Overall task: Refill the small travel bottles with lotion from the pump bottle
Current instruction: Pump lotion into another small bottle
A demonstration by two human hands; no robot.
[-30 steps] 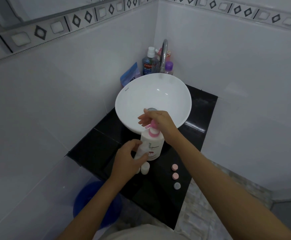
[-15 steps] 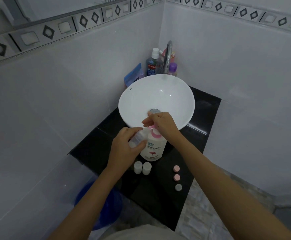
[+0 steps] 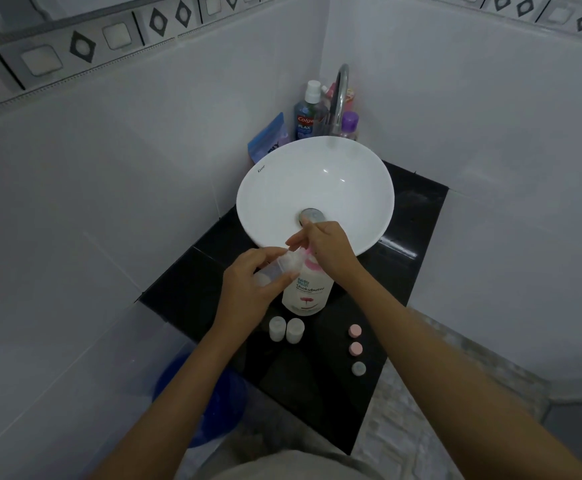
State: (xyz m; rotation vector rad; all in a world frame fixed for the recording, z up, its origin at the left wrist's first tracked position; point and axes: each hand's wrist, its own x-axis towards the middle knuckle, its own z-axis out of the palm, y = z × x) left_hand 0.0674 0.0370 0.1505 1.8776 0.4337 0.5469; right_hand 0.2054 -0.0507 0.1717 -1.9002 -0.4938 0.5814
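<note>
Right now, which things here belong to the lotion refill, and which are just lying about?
Job: pump bottle; travel bottle held in left hand; right hand on the pump; two open bottles; three caps.

Lying about: mouthwash; purple bottle; blue pouch; sink; tap; blue bucket.

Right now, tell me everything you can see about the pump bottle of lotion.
The pump bottle is white, plastic-looking, rounded, with a pink pump head mostly hidden under the right hand, which rests on top of it. Its label reads Shokubutsu above a small pink motif. It stands upright on the black counter, just in front of the white basin. The left hand holds a clear travel bottle, tilted, at its spout.
</note>
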